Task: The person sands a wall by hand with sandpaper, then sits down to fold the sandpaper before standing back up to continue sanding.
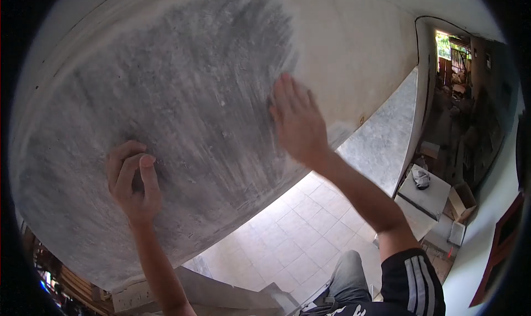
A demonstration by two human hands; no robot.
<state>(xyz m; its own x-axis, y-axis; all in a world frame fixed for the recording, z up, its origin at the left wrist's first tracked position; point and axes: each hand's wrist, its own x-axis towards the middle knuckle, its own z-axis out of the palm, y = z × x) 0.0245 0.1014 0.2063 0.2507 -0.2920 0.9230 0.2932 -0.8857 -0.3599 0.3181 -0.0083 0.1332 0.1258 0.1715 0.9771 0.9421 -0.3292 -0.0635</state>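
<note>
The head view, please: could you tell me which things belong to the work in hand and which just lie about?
In use: left hand; right hand; grey-smeared surface.
Apparently lying about: open cardboard box; crumpled grey bundle, unclear what.

The grey patch (193, 89) is finished matt, rough and streaked, like cement. To its right, the pale wall (354, 45) is finished smoother. Below it, smooth tiles (298, 222) and faded denim trousers (350, 274) are seen; far right of it, a cardboard box (462, 200).

Open room runs between the left fingers (126, 149) and right fingers (286, 92), the grey wall (210, 89) blocking forward passage.
</note>
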